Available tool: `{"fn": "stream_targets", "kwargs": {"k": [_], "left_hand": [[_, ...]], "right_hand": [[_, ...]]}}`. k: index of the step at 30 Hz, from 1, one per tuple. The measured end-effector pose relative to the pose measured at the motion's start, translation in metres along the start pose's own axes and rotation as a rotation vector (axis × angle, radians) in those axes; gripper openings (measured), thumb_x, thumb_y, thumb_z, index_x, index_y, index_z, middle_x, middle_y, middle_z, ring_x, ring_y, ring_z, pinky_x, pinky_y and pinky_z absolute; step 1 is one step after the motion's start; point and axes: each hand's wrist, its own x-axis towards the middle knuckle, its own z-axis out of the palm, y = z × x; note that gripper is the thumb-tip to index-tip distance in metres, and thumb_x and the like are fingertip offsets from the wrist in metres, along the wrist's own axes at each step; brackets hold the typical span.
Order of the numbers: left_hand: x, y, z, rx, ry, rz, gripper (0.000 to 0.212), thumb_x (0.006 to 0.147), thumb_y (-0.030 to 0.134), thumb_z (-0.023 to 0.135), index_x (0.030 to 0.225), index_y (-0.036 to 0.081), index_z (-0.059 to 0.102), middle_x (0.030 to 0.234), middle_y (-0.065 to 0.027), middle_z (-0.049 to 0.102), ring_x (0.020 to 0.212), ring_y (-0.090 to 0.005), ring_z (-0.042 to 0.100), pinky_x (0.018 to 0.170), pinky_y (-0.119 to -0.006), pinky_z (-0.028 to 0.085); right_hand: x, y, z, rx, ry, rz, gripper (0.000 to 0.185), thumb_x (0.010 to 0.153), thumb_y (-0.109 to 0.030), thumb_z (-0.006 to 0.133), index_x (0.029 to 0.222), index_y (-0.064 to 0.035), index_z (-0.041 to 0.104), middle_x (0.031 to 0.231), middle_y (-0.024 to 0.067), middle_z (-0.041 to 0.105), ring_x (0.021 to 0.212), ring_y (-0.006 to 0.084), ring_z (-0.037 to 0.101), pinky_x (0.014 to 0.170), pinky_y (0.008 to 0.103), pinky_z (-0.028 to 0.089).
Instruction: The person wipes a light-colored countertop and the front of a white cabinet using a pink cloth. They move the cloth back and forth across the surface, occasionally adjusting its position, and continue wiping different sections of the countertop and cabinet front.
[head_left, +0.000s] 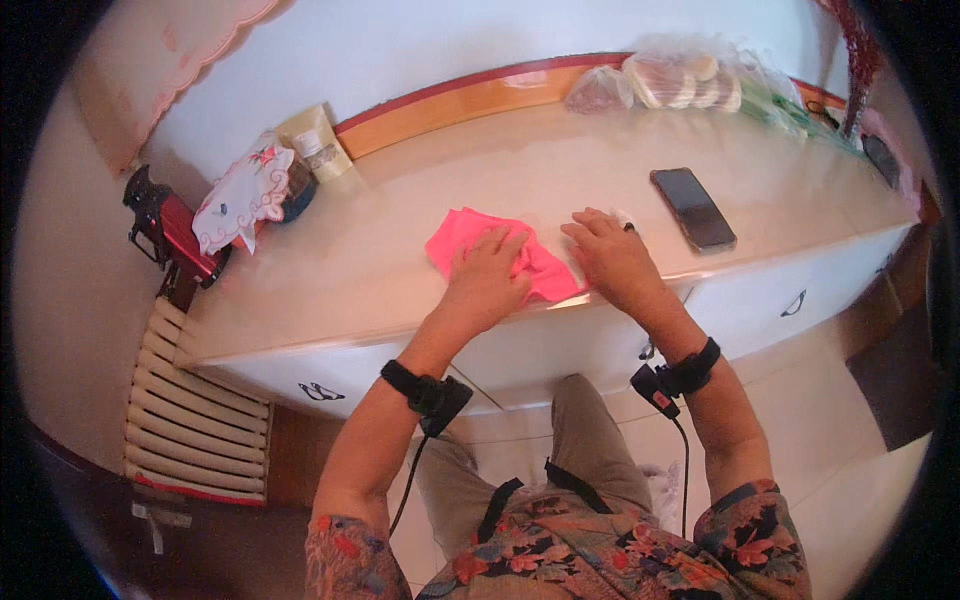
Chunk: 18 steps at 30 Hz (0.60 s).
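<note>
A bright pink cloth (457, 238) lies partly rumpled near the front edge of the long countertop (390, 277). On top of it rests my left hand (487, 274), palm down with the fingers somewhat spread. My right hand (611, 255) is just right of the cloth, palm down over the counter, fingers a little apart and a dark ring on one of them. Something small and whitish (621, 217) shows beside that ring, too little of it to name. Farther right lies a smartphone (694, 210) with a dark screen.
A red and black bottle-like container (180, 232), a lace-edged embroidered cloth (247, 187) draped over something, and a pouch (319, 146) stand left. Plastic-bagged food (675, 82) lies at the back right. White drawers (765, 307) are below; a radiator (199, 420) is left.
</note>
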Motion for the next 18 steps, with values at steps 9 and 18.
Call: {"fn": "stream_targets", "kwargs": {"k": [9, 18], "left_hand": [[-0.001, -0.097, -0.007, 0.016, -0.008, -0.112, 0.050, 0.085, 0.016, 0.045, 0.135, 0.008, 0.046, 0.138, -0.0188, 0.046, 0.131, -0.0335, 0.040, 0.110, -0.042, 0.029], [-0.097, -0.224, -0.058, 0.215, -0.103, -0.091, 0.045, 0.086, 0.013, 0.048, 0.131, 0.007, 0.051, 0.135, -0.0169, 0.049, 0.126, -0.0309, 0.045, 0.110, -0.038, 0.030]], "right_hand": [[0.001, 0.001, -0.013, 0.201, -0.040, 0.153, 0.024, 0.088, -0.017, 0.056, 0.109, -0.0050, 0.061, 0.110, 0.0134, 0.062, 0.104, 0.0301, 0.058, 0.090, 0.0412, 0.047], [0.000, -0.001, -0.016, 0.193, -0.102, 0.196, 0.026, 0.088, -0.014, 0.055, 0.113, -0.0073, 0.060, 0.116, 0.0125, 0.060, 0.108, 0.0313, 0.056, 0.092, 0.0417, 0.046]]}}
